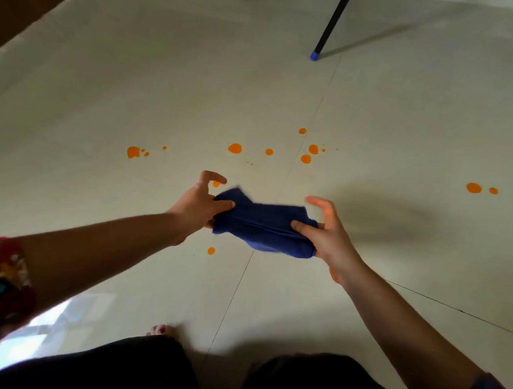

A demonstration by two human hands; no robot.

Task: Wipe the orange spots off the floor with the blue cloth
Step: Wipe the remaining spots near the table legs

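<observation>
One blue cloth (263,228), folded, hangs above the floor (397,117) between two hands. The left hand (195,206) pinches its left end with the thumb on top and the index finger lifted free. The right hand (328,236) clamps the right end under the thumb, other fingers apart. I count ten larger orange spots (234,148), mostly beyond the cloth, plus several tiny dots. One black leg (328,28) stands far right.

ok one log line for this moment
left grip: holds folded blue cloth | right grip: holds cloth | orange spots: unwiped on pale tiled floor
</observation>
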